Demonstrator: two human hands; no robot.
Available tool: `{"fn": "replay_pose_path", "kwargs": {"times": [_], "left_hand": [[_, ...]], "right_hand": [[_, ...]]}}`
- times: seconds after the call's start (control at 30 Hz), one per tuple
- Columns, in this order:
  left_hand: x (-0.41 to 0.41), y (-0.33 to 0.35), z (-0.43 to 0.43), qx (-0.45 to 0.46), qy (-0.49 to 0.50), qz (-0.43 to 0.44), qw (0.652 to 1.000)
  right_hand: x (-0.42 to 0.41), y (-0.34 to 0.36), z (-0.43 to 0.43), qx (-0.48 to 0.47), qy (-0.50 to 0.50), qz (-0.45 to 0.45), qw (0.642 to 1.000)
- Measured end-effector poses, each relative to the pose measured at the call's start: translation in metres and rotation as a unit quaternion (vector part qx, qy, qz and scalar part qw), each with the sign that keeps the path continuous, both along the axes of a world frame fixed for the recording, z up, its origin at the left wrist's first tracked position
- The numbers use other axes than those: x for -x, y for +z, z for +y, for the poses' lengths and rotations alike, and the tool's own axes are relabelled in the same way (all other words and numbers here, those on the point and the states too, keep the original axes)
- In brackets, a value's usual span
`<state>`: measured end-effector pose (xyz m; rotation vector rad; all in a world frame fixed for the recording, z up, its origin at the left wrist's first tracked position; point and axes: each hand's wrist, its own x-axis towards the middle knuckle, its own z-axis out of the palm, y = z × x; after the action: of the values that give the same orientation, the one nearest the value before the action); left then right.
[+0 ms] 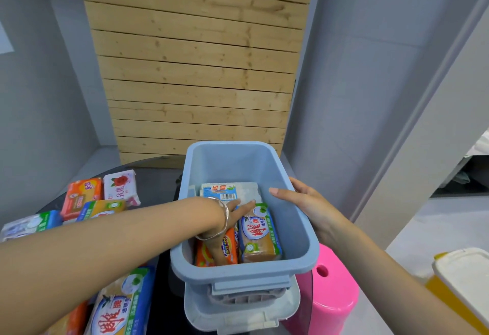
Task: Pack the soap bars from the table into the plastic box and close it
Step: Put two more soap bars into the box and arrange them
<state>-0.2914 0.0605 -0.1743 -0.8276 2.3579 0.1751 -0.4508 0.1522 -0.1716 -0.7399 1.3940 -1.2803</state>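
Note:
A blue plastic box (296,231) stands open on the dark table, its pale lid (238,316) lying under its near end. Inside lie a white soap pack (227,190), an orange soap pack (227,251) and a green-and-blue soap pack (258,234). My left hand (235,211), with a silver bracelet on the wrist, reaches down into the box and rests flat on the packs, fingers spread, holding nothing that I can see. My right hand (304,199) grips the box's right rim. More soap packs lie on the table to the left (84,197) and near left (119,300).
A pink stool (333,289) stands just right of the box. A yellow container with a white lid (463,279) sits at the right edge. A wooden slat panel (195,69) and grey walls rise behind the table.

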Motion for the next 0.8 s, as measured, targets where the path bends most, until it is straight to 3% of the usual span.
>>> {"fn": "replay_pose_path", "kwargs": {"times": [0.27,0.37,0.53,0.67,0.8], "left_hand": [[-0.008,0.016,-0.011,0.012,-0.030,0.047,0.998],[-0.027,0.051,-0.016,0.018,0.013,0.158,0.987],[-0.104,0.080,-0.013,0.096,0.046,0.386,0.916],[-0.175,0.063,0.002,0.083,0.132,0.452,0.878],[-0.234,0.012,0.028,0.069,0.223,0.488,0.841]], "right_hand": [[-0.005,0.007,0.003,-0.015,-0.009,0.068,0.998],[-0.010,0.017,0.005,0.016,-0.042,0.142,0.989],[-0.056,0.060,0.018,0.154,-0.088,0.305,0.936],[-0.131,0.075,0.035,0.234,0.009,0.266,0.935],[-0.211,0.031,0.043,0.155,0.180,0.199,0.951]]}}
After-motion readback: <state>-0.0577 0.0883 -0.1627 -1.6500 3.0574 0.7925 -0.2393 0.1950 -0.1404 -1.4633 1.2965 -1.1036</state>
